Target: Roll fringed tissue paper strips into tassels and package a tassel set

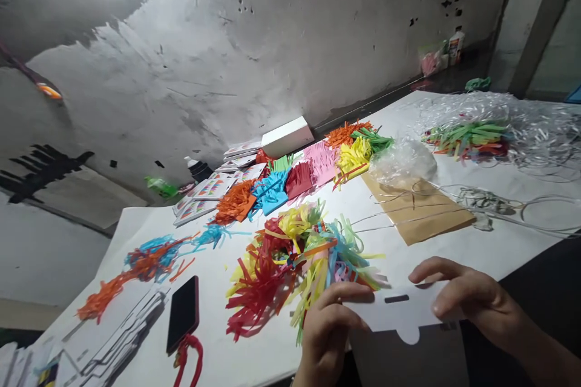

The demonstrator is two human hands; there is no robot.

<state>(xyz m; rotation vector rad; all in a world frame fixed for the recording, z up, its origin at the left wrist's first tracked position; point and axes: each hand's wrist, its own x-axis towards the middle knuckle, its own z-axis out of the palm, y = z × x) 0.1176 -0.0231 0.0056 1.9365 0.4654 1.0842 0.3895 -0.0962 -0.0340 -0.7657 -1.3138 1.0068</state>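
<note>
A white card (399, 308) with a slot is gripped at the desk's (499, 254) near edge by the left hand (329, 326) and right hand (472, 299), just beside mixed paper strips (295, 260).

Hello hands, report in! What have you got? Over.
Left hand and right hand both grip white card. Mixed paper-strip pile touches its far edge. Phone apart, left.
</note>
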